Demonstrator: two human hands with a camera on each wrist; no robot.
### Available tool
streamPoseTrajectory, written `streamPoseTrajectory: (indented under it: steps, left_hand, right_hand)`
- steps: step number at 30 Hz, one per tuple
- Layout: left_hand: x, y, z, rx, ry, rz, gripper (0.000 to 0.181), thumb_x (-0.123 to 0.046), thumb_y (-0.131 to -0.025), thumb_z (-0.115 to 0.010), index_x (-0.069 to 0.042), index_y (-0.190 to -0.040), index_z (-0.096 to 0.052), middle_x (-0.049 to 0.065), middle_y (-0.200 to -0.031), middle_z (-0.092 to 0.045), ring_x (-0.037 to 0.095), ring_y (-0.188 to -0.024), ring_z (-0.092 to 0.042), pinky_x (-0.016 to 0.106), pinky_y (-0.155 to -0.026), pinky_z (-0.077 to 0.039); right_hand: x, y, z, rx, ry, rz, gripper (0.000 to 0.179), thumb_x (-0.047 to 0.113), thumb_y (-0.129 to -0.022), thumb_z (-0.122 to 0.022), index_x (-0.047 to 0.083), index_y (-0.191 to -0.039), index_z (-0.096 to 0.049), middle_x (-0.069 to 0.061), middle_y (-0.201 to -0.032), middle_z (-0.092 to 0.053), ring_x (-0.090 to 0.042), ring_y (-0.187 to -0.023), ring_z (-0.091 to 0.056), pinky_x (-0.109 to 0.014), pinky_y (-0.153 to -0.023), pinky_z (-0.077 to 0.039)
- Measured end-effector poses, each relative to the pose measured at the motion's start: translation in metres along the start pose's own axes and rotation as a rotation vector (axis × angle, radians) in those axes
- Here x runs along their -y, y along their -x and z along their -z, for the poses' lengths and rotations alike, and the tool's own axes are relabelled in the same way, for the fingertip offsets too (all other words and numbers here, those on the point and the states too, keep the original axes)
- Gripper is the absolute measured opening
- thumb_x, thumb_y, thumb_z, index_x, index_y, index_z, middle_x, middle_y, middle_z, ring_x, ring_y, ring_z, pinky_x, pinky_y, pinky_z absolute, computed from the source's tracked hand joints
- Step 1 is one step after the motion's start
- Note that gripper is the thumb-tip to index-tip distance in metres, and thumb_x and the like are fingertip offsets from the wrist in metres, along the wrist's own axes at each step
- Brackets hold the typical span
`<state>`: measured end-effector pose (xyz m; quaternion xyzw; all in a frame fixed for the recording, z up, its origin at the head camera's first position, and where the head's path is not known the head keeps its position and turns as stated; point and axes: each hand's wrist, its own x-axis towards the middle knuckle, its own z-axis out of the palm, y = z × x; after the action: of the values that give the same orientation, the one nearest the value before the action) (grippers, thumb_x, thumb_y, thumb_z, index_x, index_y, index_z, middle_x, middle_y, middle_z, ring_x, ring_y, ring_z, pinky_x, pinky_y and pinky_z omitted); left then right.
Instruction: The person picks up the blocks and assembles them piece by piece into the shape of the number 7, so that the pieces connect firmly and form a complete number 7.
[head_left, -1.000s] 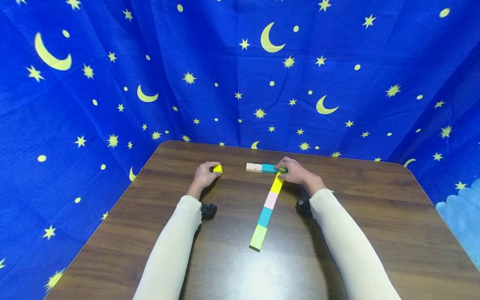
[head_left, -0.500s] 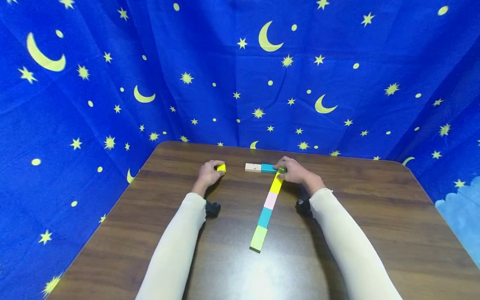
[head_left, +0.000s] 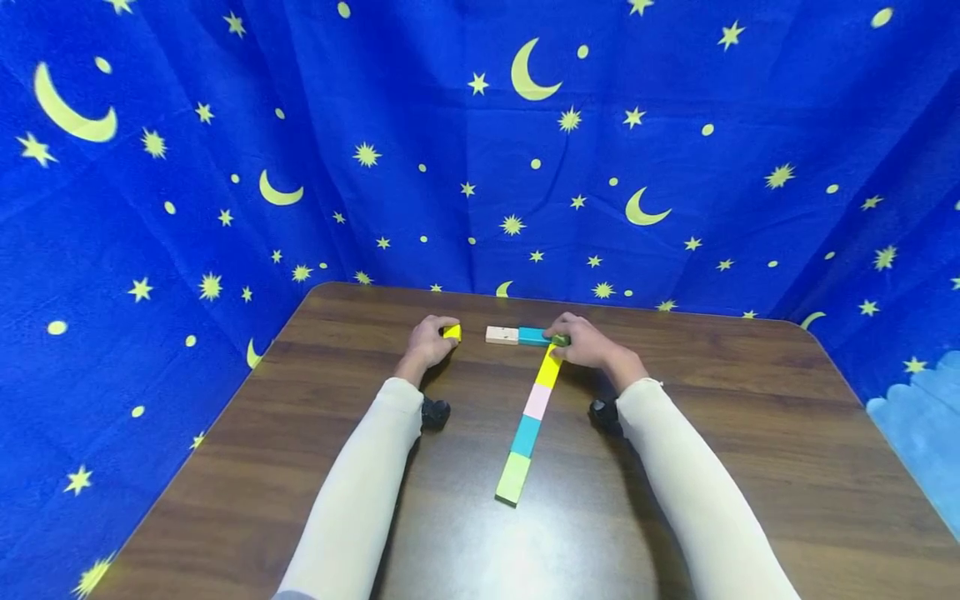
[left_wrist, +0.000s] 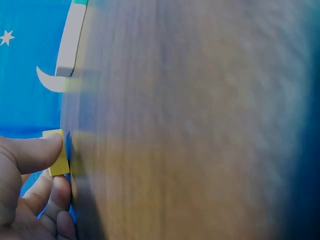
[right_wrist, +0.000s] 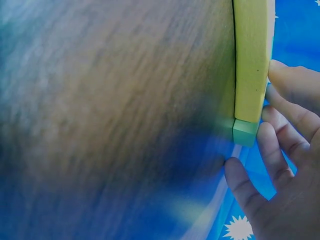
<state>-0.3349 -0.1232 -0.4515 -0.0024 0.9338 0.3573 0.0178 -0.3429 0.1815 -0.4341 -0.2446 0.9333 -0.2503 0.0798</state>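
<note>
Between thumb and fingers my left hand (head_left: pixel 426 342) pinches a small yellow block (left_wrist: pixel 61 164), low over the table and left of the row's pale wooden block (head_left: pixel 502 335). A blue block (head_left: pixel 532 337) joins that pale block on its right. At the corner my right hand (head_left: pixel 591 343) holds a dark green block (head_left: pixel 561 340), its thumb at the upper end of a long yellow block (head_left: pixel 549 368). From there a slanting line runs toward me: pink block (head_left: pixel 537 402), blue block (head_left: pixel 526 436), light green block (head_left: pixel 513 478). My right fingers partly hide the corner.
The blocks lie on a brown wooden table (head_left: pixel 720 433), whose far edge runs close behind the row. A blue curtain (head_left: pixel 420 108) with moons and stars hangs behind and on both sides. Black wrist cameras (head_left: pixel 435 413) sit under both sleeves.
My left hand has carried the yellow block to the right, closer to the pale block. My right hand has stayed at the corner, and the lined-up blocks keep their arrangement.
</note>
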Motion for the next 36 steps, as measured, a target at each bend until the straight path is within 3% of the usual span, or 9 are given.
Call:
streamPoseTrajectory:
  steps: [11,16,23,33,36]
  left_hand:
    - [-0.013,-0.004,-0.008,0.019,-0.004,-0.021,0.043,-0.011,-0.091,-0.065,-0.014,-0.134,-0.063,0.015,-0.149,-0.051,0.034,-0.141,-0.045,0.046,-0.118,-0.036]
    - [-0.017,-0.006,-0.013,0.012,0.032,-0.047,0.042,-0.004,-0.088,-0.066,-0.009,-0.131,-0.065,0.016,-0.147,-0.053,0.034,-0.140,-0.046,0.043,-0.119,-0.035]
    - [-0.023,-0.007,-0.018,0.009,0.023,-0.042,0.041,-0.004,-0.090,-0.066,-0.012,-0.129,-0.067,0.012,-0.147,-0.055,0.032,-0.140,-0.047,0.042,-0.118,-0.036]
    - [-0.025,-0.009,-0.025,-0.006,0.009,-0.060,0.039,-0.009,-0.090,-0.068,-0.014,-0.129,-0.067,0.010,-0.143,-0.059,0.031,-0.138,-0.050,0.043,-0.116,-0.038]
    - [-0.023,-0.008,-0.025,-0.013,0.014,-0.039,0.039,-0.010,-0.091,-0.068,-0.016,-0.129,-0.067,0.009,-0.143,-0.059,0.032,-0.137,-0.050,0.046,-0.117,-0.036]
  right_hand:
    - [0.002,0.000,0.001,0.007,0.005,-0.019,0.039,0.011,-0.092,-0.064,0.005,-0.130,-0.064,-0.016,-0.130,-0.054,-0.035,-0.122,-0.048,-0.054,-0.107,-0.043]
    - [0.002,0.000,0.000,0.001,0.003,-0.017,0.038,0.011,-0.092,-0.065,0.005,-0.129,-0.065,-0.016,-0.130,-0.055,-0.035,-0.122,-0.049,-0.053,-0.106,-0.043]
    - [0.000,0.000,0.000,-0.005,0.013,-0.010,0.038,0.010,-0.091,-0.065,0.005,-0.128,-0.066,-0.016,-0.128,-0.056,-0.034,-0.120,-0.050,-0.052,-0.105,-0.044]
    - [0.000,0.002,0.001,-0.008,0.012,-0.016,0.038,0.010,-0.090,-0.066,0.004,-0.129,-0.066,-0.017,-0.129,-0.056,-0.035,-0.122,-0.050,-0.053,-0.107,-0.043]
    - [0.002,-0.001,-0.001,-0.003,0.014,-0.007,0.038,0.010,-0.090,-0.066,0.004,-0.128,-0.066,-0.017,-0.128,-0.056,-0.035,-0.121,-0.050,-0.053,-0.106,-0.044]
